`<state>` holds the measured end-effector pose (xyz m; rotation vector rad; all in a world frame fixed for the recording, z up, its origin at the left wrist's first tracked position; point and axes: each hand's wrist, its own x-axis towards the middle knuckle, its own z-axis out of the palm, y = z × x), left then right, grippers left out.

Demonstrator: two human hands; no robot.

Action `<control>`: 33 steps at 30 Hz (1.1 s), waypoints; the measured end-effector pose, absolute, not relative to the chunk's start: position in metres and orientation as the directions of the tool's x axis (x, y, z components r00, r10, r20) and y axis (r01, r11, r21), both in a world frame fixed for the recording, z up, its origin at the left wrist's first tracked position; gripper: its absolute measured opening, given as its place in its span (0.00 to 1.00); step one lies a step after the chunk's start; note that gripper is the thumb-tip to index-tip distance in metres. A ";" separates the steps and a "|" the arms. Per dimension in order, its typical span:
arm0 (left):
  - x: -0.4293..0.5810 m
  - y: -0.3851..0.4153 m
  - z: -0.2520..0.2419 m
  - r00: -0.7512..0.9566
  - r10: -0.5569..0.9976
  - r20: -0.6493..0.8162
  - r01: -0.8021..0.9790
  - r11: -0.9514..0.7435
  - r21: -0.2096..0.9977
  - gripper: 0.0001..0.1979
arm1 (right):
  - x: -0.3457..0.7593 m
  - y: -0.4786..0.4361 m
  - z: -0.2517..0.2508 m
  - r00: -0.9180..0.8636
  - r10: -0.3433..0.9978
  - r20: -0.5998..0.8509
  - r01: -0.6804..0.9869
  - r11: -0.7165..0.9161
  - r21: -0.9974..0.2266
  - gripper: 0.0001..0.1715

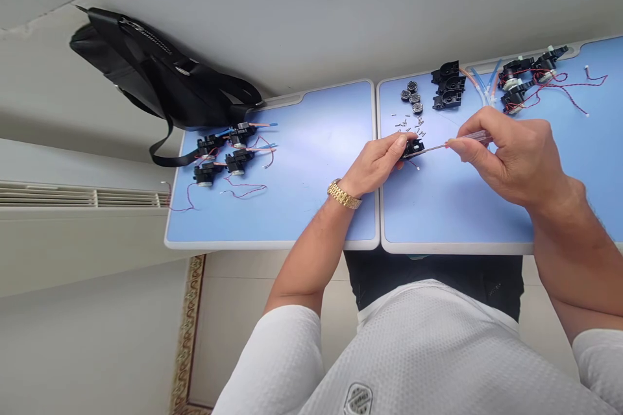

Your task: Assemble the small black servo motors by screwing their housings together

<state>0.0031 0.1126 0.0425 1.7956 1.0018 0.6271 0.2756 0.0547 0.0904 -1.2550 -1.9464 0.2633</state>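
Head view: two blue-topped tables stand edge to edge, the person seated at their join. Left hand [374,164], wearing a gold link watch [344,194], is clenched around a small black plastic housing [413,148], fingers wrapped over its top. The housing sits just above the right-hand table [452,248], near its left edge, and the firm hold seems meant to keep it steady. Right hand [511,159] pinches a slender clear tube [462,141] between thumb and fingertips, well back from the far end, apparently for fine control. That end reaches the housing, though the exact contact is hidden by the left fingers. A reddish line runs along the tube; whether it is a wire inside cannot be told.

Parts on this table appear sorted by kind, probably for easy reach: loose metal terminals [407,126] just beyond the hands, round motor-like components [411,97], stacked black housings [448,85], blue and orange tubing [484,84], and wired assemblies [530,74] at the far corner. Similar wired assemblies [219,152] lie apart on the left-hand table [272,245], grouped at its far end. A black backpack [146,71] rests beyond that table, its strap [165,152] hanging close to those assemblies.
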 end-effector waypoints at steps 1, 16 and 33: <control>0.003 0.113 0.043 0.533 0.846 -0.012 0.355 -0.210 0.911 0.38 | 0.275 0.055 0.091 -0.205 0.847 0.491 0.662 0.490 -0.568 0.18; 0.003 0.113 0.042 0.532 0.846 -0.017 0.340 -0.196 0.920 0.38 | 0.277 0.054 0.089 -0.220 0.806 0.550 0.748 0.501 -0.435 0.24; 0.004 0.112 0.045 0.549 0.835 -0.024 0.347 -0.202 0.916 0.40 | 0.278 0.055 0.090 -0.223 0.840 0.495 0.714 0.486 -0.504 0.21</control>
